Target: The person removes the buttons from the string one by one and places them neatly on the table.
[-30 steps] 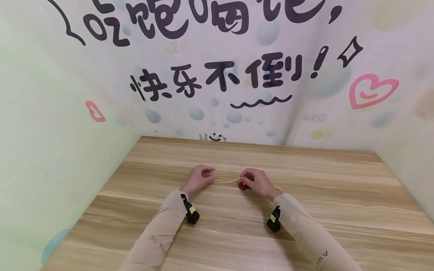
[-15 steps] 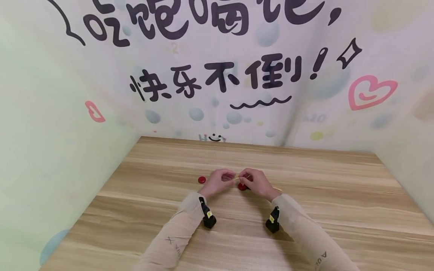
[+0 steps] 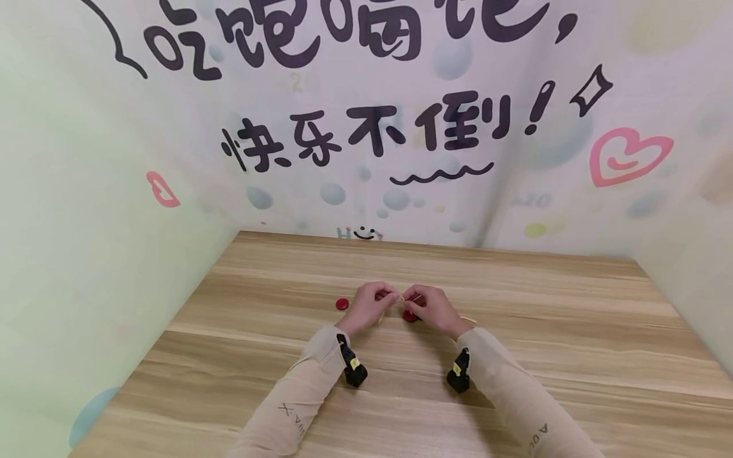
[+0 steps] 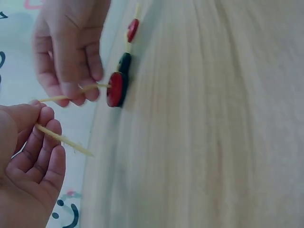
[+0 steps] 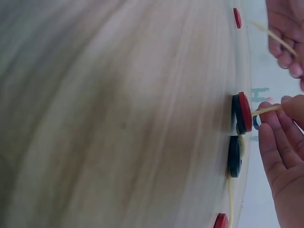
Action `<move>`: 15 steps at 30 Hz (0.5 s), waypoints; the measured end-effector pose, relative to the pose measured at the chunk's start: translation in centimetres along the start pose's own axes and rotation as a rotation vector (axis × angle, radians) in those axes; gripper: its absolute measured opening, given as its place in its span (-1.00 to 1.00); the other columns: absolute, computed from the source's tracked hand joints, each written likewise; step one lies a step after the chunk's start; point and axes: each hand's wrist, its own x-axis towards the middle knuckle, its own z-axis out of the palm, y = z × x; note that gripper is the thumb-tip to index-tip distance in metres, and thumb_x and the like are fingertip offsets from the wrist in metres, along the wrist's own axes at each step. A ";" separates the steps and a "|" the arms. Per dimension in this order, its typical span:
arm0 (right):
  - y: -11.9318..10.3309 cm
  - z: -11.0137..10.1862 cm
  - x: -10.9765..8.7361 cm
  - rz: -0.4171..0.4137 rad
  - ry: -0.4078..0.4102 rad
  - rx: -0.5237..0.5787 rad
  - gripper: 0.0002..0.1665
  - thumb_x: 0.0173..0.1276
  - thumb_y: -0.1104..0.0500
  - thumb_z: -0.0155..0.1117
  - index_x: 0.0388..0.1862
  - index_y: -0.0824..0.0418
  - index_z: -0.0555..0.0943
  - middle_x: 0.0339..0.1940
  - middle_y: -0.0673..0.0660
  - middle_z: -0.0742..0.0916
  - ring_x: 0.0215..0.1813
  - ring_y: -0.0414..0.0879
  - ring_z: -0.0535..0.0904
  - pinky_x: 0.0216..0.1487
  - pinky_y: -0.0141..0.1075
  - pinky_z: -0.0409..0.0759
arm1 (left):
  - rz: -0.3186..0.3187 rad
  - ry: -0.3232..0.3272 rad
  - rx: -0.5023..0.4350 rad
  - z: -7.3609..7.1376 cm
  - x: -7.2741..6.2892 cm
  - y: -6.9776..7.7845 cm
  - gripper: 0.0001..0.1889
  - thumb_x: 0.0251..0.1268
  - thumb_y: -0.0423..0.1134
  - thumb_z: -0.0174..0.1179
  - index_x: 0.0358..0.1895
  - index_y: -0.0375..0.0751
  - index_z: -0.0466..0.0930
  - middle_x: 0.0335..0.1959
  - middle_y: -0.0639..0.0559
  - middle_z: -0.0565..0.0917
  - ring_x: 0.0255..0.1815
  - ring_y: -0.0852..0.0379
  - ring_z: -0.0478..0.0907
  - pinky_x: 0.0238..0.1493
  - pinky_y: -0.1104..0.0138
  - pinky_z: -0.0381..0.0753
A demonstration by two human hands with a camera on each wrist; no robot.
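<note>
A thin yellow cord [image 4: 66, 141] stretches between the two hands. My left hand [image 3: 368, 306] pinches it between thumb and index finger, and its free end sticks out past them. Close by on the right, my right hand [image 3: 435, 308] pinches the same cord just above a red disc [image 4: 114, 89] that the cord comes out of. Against that red disc lies a dark disc, and the right wrist view has another dark disc [image 5: 234, 156] beside the pair. Farther along the cord is a second red disc [image 4: 133, 30]. Fingers partly cover the cord in the head view.
A loose red disc [image 3: 342, 304] lies on the wooden table [image 3: 275, 280], left of my left hand. Behind the table hangs a printed cloth wall [image 3: 321, 210]. Each wrist carries a small black camera [image 3: 355, 372].
My left hand has moved right to the cord and taken hold of its free end, uncovering the loose red disc on the left. My right hand has stayed nearly in place.
</note>
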 end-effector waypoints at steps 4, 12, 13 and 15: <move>0.3 0.2 0.0 -0.021 -0.023 -0.016 -0.93 0.14 0.39 0.20 -0.36 0.36 0.55 -0.41 0.12 0.66 -0.33 -0.10 0.57 -0.29 -0.30 0.53 | 0.005 0.027 -0.016 -0.2 -0.1 0.3 -0.86 0.23 -0.25 0.08 -0.30 -0.23 0.58 -0.45 0.08 0.59 -0.42 0.25 0.48 -0.35 0.43 0.47; 0.4 0.1 -0.1 0.025 -0.010 0.026 -0.91 0.14 0.39 0.21 -0.33 0.37 0.55 -0.41 0.13 0.67 -0.34 -0.11 0.57 -0.30 -0.29 0.53 | -0.022 -0.008 -0.041 -0.7 -0.2 0.0 -0.84 0.23 -0.25 0.09 -0.26 -0.26 0.58 -0.42 0.04 0.60 -0.42 0.24 0.45 -0.40 0.44 0.45; 0.4 0.1 -0.1 0.027 -0.009 0.030 -0.91 0.14 0.39 0.20 -0.33 0.37 0.55 -0.41 0.14 0.67 -0.35 -0.11 0.57 -0.32 -0.30 0.53 | -0.028 -0.018 -0.040 -0.8 -0.3 0.0 -0.83 0.23 -0.24 0.09 -0.24 -0.26 0.58 -0.40 0.03 0.60 -0.41 0.24 0.45 -0.38 0.44 0.46; 0.5 0.1 -0.1 0.028 -0.008 0.038 -0.92 0.14 0.39 0.21 -0.34 0.36 0.56 -0.41 0.16 0.67 -0.37 -0.12 0.57 -0.34 -0.32 0.53 | -0.033 -0.028 -0.039 -1.0 -0.2 0.0 -0.81 0.22 -0.23 0.10 -0.22 -0.26 0.58 -0.35 0.02 0.61 -0.36 0.22 0.48 -0.33 0.44 0.47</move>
